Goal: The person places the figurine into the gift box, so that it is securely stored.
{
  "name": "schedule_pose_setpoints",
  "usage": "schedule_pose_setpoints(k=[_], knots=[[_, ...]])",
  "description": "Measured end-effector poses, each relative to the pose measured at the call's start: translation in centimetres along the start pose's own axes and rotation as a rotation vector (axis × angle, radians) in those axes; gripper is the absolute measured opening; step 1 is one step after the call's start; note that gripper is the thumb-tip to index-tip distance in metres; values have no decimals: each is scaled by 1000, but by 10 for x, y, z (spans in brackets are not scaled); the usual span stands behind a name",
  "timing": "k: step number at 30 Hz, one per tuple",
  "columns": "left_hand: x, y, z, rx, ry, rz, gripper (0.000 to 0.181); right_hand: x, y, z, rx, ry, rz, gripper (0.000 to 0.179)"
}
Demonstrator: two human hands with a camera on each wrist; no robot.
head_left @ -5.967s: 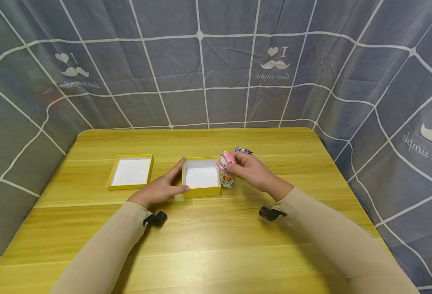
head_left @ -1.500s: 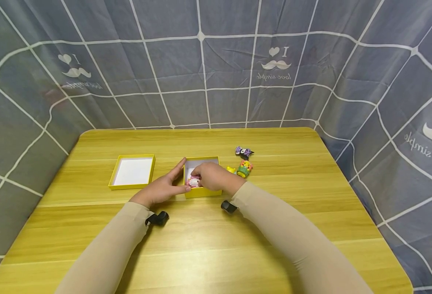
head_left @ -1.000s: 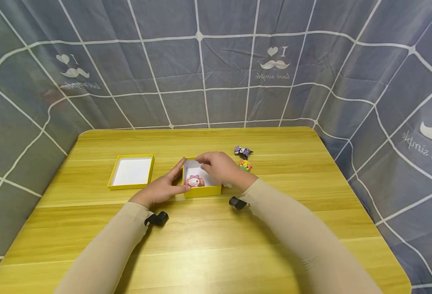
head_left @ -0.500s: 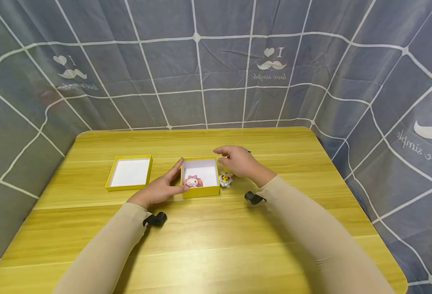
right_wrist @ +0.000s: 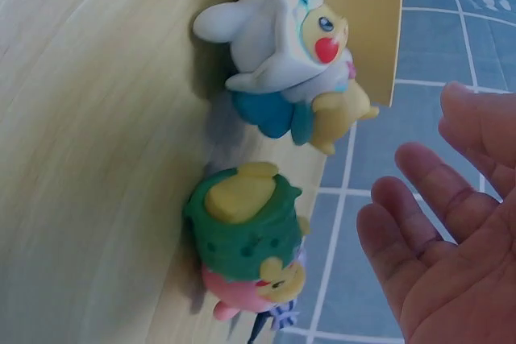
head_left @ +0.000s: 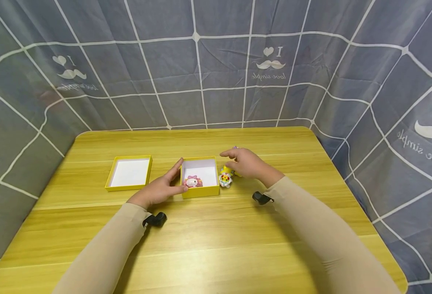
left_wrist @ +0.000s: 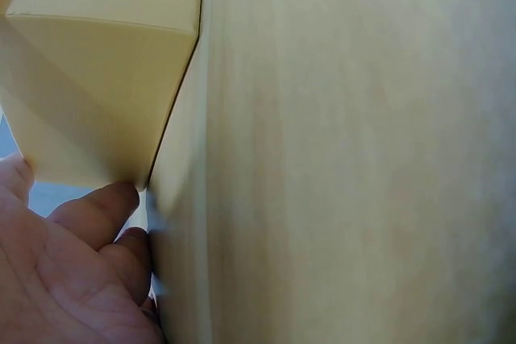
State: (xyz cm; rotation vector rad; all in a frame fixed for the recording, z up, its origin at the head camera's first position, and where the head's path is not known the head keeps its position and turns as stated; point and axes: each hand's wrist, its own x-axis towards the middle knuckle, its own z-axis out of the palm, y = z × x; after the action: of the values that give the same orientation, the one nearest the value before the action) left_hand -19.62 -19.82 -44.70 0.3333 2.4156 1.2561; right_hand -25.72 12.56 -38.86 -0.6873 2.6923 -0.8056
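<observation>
My left hand (head_left: pixel 158 191) holds the left side of an open yellow box (head_left: pixel 201 192), its thumb at the front corner and its fingers at the left wall. Inside that box, a pink-hooded toy figure (head_left: pixel 192 181) sits in the front left corner. My right hand (head_left: pixel 248 163) hovers over the small figures to the right of the box, fingers apart and holding nothing. A yellow figure in a white hood (right_wrist: pixel 274 54) stands close to the box. Beside it is a green-bodied figure (right_wrist: pixel 246 219), with a purple and black figure (right_wrist: pixel 282 316) partly hidden behind.
The shallow yellow lid (head_left: pixel 129 172) lies inside up on the table (head_left: pixel 201 253), left of my left hand. A grey curtain (head_left: pixel 172 65) with white lines hangs behind and around the table.
The pink-hooded figure, earlier in my right hand, now lies in the box. My right hand has let go, left the box and moved right over the other figures. My left hand stays put.
</observation>
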Motion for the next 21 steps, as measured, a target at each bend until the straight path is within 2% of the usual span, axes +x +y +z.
schedule_pose_setpoints(k=[10,21], knots=[[0,1,1,-36,-10,-4,108,-3,13,2,9,-39,-15,44],[2,-1,2,-7,-6,-8,109,-3,20,7,17,-66,-14,45]])
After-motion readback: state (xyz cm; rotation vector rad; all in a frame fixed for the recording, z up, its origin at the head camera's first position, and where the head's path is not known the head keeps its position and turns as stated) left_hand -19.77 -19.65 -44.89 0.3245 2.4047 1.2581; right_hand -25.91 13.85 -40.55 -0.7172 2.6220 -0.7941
